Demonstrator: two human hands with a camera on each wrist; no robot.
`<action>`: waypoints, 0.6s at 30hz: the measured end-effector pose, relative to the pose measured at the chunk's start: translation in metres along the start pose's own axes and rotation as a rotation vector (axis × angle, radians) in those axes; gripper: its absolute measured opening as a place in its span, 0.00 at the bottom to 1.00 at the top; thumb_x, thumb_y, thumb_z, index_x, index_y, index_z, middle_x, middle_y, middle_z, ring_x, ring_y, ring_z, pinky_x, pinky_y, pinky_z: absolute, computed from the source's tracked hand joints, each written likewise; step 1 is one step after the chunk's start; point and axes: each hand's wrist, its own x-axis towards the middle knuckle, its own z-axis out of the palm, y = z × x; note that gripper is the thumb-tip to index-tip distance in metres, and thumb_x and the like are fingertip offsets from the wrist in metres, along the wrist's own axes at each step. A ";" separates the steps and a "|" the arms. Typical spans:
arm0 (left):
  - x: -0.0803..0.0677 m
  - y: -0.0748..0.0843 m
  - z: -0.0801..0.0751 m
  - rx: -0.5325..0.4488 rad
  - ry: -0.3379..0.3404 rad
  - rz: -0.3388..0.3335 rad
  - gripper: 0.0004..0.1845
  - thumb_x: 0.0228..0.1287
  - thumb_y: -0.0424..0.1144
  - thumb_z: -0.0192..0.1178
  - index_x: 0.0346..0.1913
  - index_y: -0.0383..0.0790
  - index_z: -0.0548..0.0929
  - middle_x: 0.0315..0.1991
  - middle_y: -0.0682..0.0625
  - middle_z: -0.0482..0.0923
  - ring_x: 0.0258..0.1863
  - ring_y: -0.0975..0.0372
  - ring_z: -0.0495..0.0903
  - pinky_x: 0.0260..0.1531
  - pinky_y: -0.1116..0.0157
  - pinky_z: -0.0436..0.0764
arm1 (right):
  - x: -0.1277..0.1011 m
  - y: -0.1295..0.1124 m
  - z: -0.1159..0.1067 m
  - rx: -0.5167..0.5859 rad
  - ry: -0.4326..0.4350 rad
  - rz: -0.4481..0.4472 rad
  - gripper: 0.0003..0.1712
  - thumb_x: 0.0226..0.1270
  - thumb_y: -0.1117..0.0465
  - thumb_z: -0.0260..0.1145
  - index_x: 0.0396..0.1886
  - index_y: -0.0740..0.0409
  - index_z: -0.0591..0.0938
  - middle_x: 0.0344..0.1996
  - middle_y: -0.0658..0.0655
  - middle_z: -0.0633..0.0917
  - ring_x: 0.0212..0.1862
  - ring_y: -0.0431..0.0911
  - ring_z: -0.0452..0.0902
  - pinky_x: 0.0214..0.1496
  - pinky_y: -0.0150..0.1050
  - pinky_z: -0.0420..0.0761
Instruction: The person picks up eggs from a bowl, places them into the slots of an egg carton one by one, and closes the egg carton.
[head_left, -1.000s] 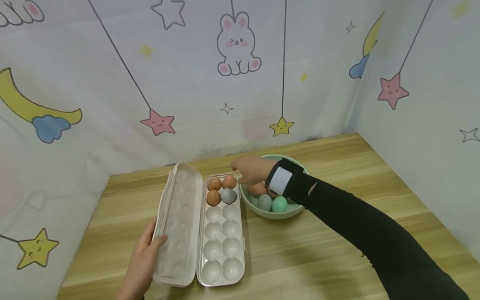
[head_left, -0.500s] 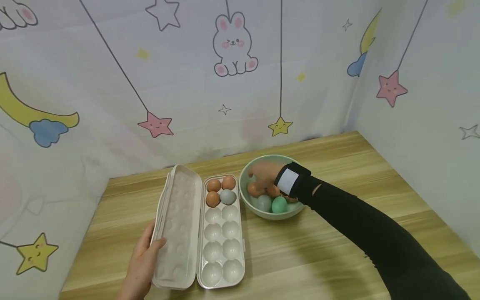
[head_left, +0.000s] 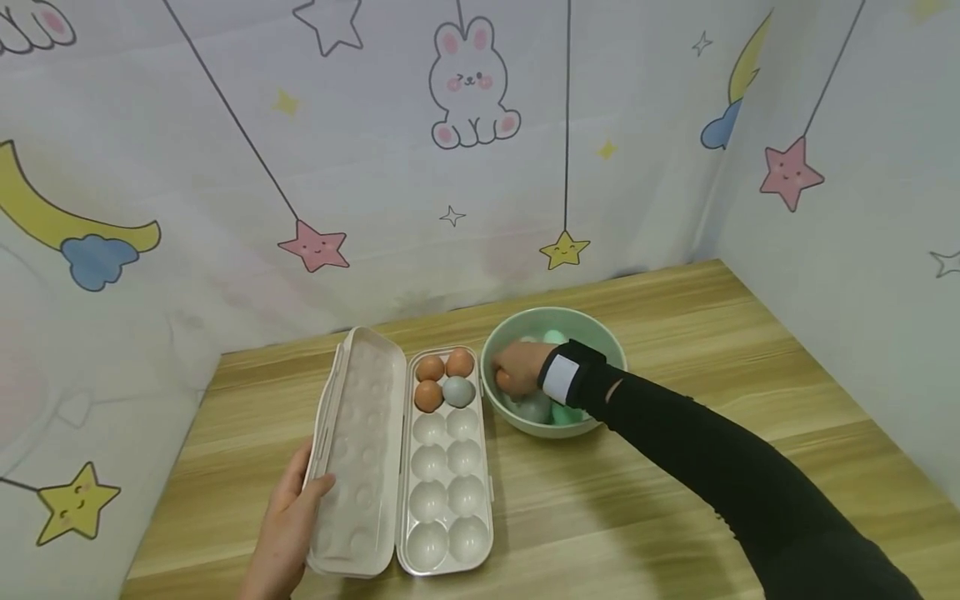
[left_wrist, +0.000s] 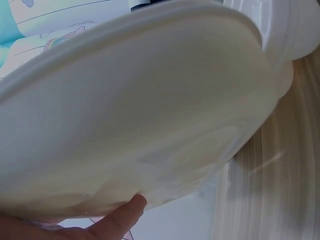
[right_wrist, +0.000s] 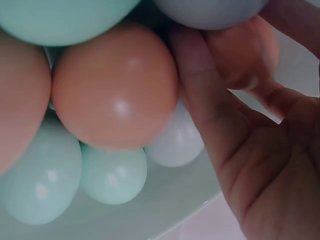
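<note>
From the head camera, the right hand [head_left: 521,369] is down inside the green bowl [head_left: 600,333]. Its fingers curl around a brown egg [head_left: 501,381] at the left side of the bowl. The white egg box [head_left: 442,475] lies open just beside the bowl. It has 3 brown eggs and 1 grey egg [head_left: 457,391] in its far cups, and 8 cups are bare. The left hand [head_left: 288,521] rests on the open lid [head_left: 356,450] with its thumb on top, fingers relaxed.

From the left wrist camera, the thumb [left_wrist: 120,215] touches the edge of the pale lid [left_wrist: 140,110]. It holds the box still, which is good to keep doing.

From the right wrist camera, the fingers [right_wrist: 200,75] press on one brown egg [right_wrist: 115,85], with mint eggs [right_wrist: 40,175] and a white egg [right_wrist: 175,140] packed close. I think a soft, full hold is best, then a straight lift so the other eggs do not bump or roll.
</note>
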 end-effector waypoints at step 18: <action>0.002 -0.008 0.001 -0.028 -0.005 0.009 0.28 0.73 0.29 0.38 0.73 0.34 0.48 0.66 0.36 0.54 0.48 0.74 0.70 0.41 0.74 0.74 | -0.005 0.012 0.000 0.164 0.068 -0.009 0.17 0.70 0.60 0.49 0.55 0.65 0.66 0.34 0.56 0.76 0.32 0.47 0.74 0.32 0.38 0.75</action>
